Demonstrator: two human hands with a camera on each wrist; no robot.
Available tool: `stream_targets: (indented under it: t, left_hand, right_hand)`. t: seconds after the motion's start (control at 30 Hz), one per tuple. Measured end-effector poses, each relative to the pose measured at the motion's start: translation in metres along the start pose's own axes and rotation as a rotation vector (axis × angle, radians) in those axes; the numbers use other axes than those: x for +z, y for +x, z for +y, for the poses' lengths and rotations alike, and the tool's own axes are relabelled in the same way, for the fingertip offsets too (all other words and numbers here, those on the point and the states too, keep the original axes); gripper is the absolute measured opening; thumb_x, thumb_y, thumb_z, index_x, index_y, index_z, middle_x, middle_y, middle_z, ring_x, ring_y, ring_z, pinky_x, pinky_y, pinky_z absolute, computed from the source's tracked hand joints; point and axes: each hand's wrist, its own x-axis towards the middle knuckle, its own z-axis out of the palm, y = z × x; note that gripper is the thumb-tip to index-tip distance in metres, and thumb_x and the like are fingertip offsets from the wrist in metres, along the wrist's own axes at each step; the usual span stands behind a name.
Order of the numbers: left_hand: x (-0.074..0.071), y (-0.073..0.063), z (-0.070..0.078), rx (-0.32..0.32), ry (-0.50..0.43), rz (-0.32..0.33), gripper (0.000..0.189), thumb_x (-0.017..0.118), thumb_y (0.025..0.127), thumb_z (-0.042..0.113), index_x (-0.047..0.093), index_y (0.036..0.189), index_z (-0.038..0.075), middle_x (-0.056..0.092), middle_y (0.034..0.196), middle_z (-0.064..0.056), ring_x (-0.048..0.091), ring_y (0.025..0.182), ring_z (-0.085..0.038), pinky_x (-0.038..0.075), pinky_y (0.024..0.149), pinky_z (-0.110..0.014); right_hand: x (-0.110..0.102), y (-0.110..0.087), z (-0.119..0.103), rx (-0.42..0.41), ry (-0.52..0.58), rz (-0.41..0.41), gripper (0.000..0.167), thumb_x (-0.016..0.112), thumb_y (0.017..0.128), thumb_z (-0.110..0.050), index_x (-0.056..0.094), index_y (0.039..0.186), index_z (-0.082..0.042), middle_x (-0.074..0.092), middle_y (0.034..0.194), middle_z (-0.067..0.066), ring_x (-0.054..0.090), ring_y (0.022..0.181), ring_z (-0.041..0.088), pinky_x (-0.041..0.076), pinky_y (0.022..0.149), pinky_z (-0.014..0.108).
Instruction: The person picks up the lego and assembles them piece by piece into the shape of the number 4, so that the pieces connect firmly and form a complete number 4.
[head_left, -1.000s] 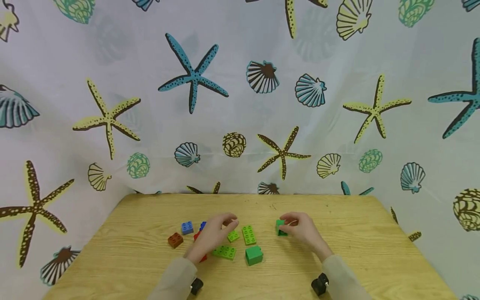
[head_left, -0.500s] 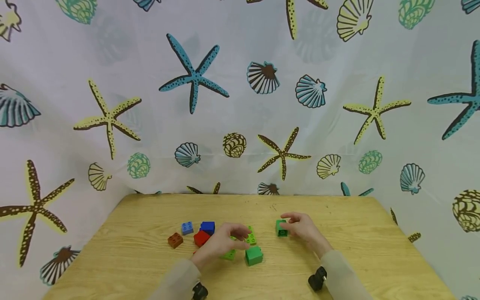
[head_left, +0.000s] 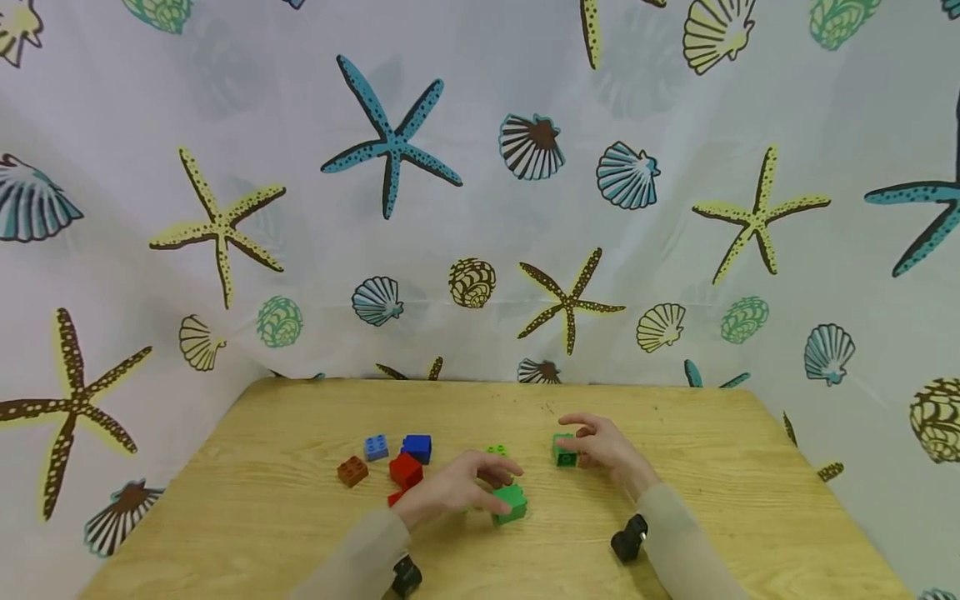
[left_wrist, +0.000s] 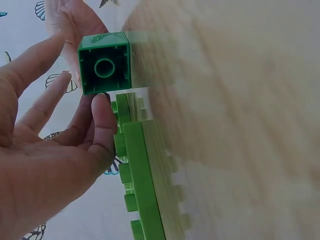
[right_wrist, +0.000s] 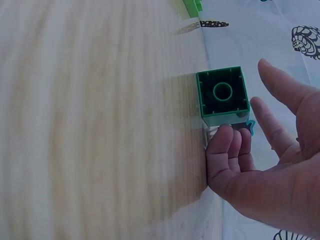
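A green toy building brick (head_left: 512, 505) lies on its side near the middle of the table. My left hand (head_left: 459, 487) reaches over it from the left, thumb overlapping its face in the head view. In the left wrist view the brick's hollow underside (left_wrist: 105, 67) shows, with thumb and forefinger spread beside it and the other fingers bent just below. Farther right sits a second green brick (head_left: 564, 451), also on its side, hollow end (right_wrist: 223, 92) towards me. Around it is my right hand (head_left: 609, 450), thumb and forefinger apart, the other fingers loosely bent beside it.
Left of my left hand are a red brick (head_left: 406, 471), a dark blue brick (head_left: 417, 448), a lighter blue brick (head_left: 377, 447) and a brown brick (head_left: 352, 472). Lime bricks (left_wrist: 142, 180) stand close by that hand. A shell-patterned cloth (head_left: 480, 200) hangs behind the wooden table (head_left: 675, 517).
My left hand has moved right, from over the lime bricks to the nearer green brick, uncovering the red and dark blue bricks. My right hand stays by its green brick, fingers slightly shifted.
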Motion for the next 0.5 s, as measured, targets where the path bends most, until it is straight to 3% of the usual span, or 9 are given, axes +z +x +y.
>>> stream_targets:
  t: [0.13, 0.27, 0.37, 0.5]
  left_hand:
    - [0.0012, 0.0007, 0.0008, -0.026, -0.005, -0.018, 0.046, 0.078, 0.083, 0.008, 0.065, 0.126, 0.011, 0.064, 0.121, -0.006, 0.058, 0.111, -0.024, 0.045, 0.101, -0.049]
    - [0.0016, 0.0005, 0.0002, -0.027, -0.003, -0.042, 0.046, 0.078, 0.083, 0.007, 0.065, 0.127, 0.011, 0.064, 0.12, -0.005, 0.059, 0.111, -0.024, 0.046, 0.1, -0.049]
    - [0.002, 0.0011, 0.0008, -0.034, 0.015, -0.051, 0.045, 0.078, 0.083, 0.008, 0.066, 0.126, 0.012, 0.065, 0.119, -0.004, 0.059, 0.109, -0.023, 0.046, 0.099, -0.049]
    - [0.0033, 0.0027, 0.002, -0.038, 0.056, -0.066, 0.042, 0.078, 0.083, 0.009, 0.068, 0.123, 0.013, 0.065, 0.118, -0.002, 0.058, 0.108, -0.022, 0.046, 0.1, -0.048]
  right_hand:
    - [-0.0009, -0.0005, -0.0002, 0.007, -0.026, -0.036, 0.05, 0.069, 0.092, -0.019, 0.055, 0.138, -0.007, 0.046, 0.134, 0.023, 0.034, 0.057, 0.016, 0.043, 0.065, 0.031]
    - [0.0005, -0.0003, -0.0005, 0.013, -0.059, -0.053, 0.049, 0.069, 0.092, -0.018, 0.056, 0.138, -0.007, 0.04, 0.145, 0.029, 0.039, 0.061, 0.016, 0.045, 0.066, 0.031]
    - [0.0023, 0.0002, -0.0016, 0.011, -0.088, -0.049, 0.047, 0.069, 0.092, -0.017, 0.057, 0.136, -0.007, 0.041, 0.145, 0.028, 0.049, 0.08, 0.019, 0.046, 0.067, 0.031]
    - [0.0042, 0.0005, -0.003, 0.008, -0.127, -0.042, 0.045, 0.071, 0.09, -0.016, 0.06, 0.133, -0.007, 0.045, 0.143, 0.025, 0.05, 0.11, 0.026, 0.048, 0.068, 0.033]
